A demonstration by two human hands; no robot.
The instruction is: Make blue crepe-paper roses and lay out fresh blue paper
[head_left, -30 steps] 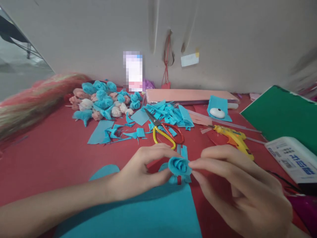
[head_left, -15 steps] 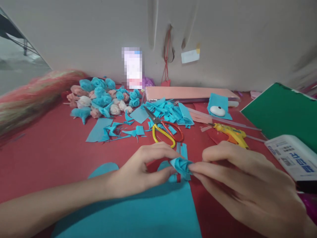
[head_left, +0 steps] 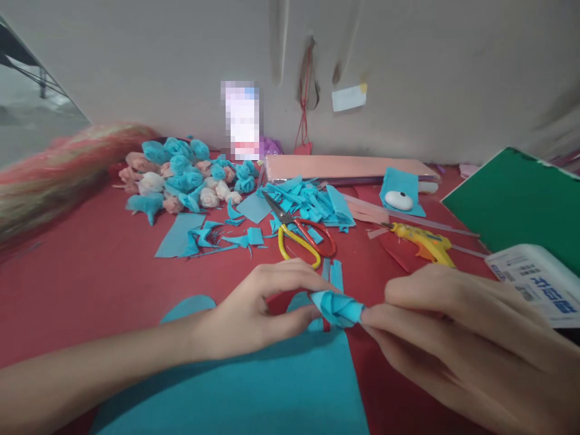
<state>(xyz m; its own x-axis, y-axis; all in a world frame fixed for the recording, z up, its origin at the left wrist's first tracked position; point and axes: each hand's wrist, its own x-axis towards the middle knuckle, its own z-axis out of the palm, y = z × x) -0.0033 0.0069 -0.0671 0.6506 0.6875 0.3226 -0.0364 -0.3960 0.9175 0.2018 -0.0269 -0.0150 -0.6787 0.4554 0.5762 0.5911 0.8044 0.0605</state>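
A small rolled blue paper rose (head_left: 338, 307) is pinched between both my hands just above the red table (head_left: 90, 272). My left hand (head_left: 254, 311) grips it from the left with thumb and forefinger. From the right, the fingertips of my right hand (head_left: 453, 338) close on it. A large blue paper sheet (head_left: 254, 386) lies under my hands at the near edge.
Yellow and red scissors (head_left: 303, 238) lie among blue paper scraps (head_left: 308, 205) behind my hands. A heap of finished blue and pink roses (head_left: 185, 178) sits back left. A yellow glue gun (head_left: 423, 238), green sheet (head_left: 516, 202) and white box (head_left: 539, 284) are at right.
The rose has turned on its side between my fingers, its spiral face no longer toward me. My right hand has slid slightly right and lower.
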